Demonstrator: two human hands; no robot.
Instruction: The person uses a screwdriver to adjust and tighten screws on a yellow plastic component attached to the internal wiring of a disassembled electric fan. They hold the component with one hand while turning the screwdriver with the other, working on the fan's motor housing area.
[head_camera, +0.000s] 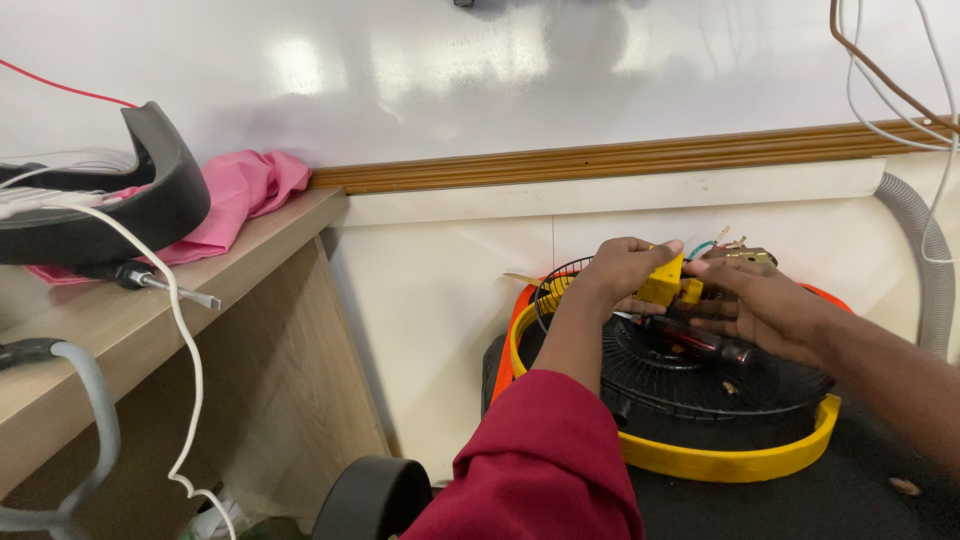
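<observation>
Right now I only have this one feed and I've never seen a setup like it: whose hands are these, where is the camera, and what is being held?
There is no machine here. The single picture comes from a camera worn on a person's head, looking down at their own two bare hands.

The left hand, on the arm with the dark red sleeve, pinches a small yellow plastic part. The right hand meets it from the other side and has a dark-handled tool lying under its fingers; whether it is gripped I cannot tell. Loose wire ends stick up just behind.

Below the hands lies a black wire fan grille inside a yellow ring.

To the left is a wooden shelf with a pink cloth, a screwdriver, a curved black part and a white cable.
</observation>
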